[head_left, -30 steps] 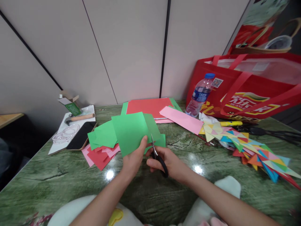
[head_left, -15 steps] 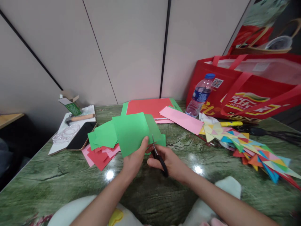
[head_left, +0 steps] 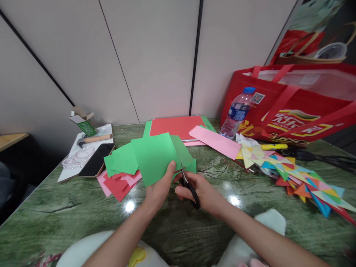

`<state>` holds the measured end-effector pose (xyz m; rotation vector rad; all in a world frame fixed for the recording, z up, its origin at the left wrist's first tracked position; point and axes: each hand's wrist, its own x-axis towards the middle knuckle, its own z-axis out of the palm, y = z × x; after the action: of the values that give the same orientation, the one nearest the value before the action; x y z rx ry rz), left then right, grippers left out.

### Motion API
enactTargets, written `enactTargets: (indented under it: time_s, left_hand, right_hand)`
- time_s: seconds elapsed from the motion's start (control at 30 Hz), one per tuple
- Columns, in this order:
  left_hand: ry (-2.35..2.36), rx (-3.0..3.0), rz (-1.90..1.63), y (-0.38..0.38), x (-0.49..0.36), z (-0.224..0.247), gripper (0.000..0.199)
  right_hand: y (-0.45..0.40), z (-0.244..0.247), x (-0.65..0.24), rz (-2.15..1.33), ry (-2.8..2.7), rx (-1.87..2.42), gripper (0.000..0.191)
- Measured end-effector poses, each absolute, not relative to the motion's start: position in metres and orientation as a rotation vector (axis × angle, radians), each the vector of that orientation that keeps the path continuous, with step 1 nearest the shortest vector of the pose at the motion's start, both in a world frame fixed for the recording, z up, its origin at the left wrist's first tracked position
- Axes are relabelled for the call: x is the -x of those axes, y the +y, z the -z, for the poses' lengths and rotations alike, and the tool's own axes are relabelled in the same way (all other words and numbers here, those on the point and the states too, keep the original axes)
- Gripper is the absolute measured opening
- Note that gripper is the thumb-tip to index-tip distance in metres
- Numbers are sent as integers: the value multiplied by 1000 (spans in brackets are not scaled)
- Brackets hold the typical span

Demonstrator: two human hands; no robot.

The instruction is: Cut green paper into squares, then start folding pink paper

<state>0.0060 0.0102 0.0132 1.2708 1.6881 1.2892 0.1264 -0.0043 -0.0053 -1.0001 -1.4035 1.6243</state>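
Note:
My left hand [head_left: 162, 181] is closed on a sheet of green paper [head_left: 152, 155], thumb on top and the other fingers hidden beneath. The sheet is held above the table and bends back at its right side. In my right hand [head_left: 198, 189] is a pair of scissors [head_left: 189, 187] with black handles. Their blades point away from me at the right part of the green paper, close to my left fingertips. Just left of the held sheet lie green paper pieces [head_left: 121, 159], over red and pink paper pieces [head_left: 119, 185].
Behind my hands lies a stack of red paper [head_left: 175, 126] with pink strips [head_left: 215, 141] beside it. To the right are a water bottle [head_left: 237, 113], a red bag [head_left: 278, 100] and folded coloured paper [head_left: 300, 174]. Leftward are a phone [head_left: 97, 160], a hammer [head_left: 94, 139] and a small box [head_left: 85, 124].
Almost nothing differs. The green sheet's left edge has shifted slightly left, and the scissors and my right hand sit a touch further right.

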Motion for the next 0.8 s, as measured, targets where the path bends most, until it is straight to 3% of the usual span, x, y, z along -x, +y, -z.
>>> enactTargets:
  time_s: [0.8]
  left_hand:
    - [1772, -1361, -1257, 12, -1, -4, 33]
  right_hand:
    - [-5, 12, -126, -1645, -1362, 997, 38]
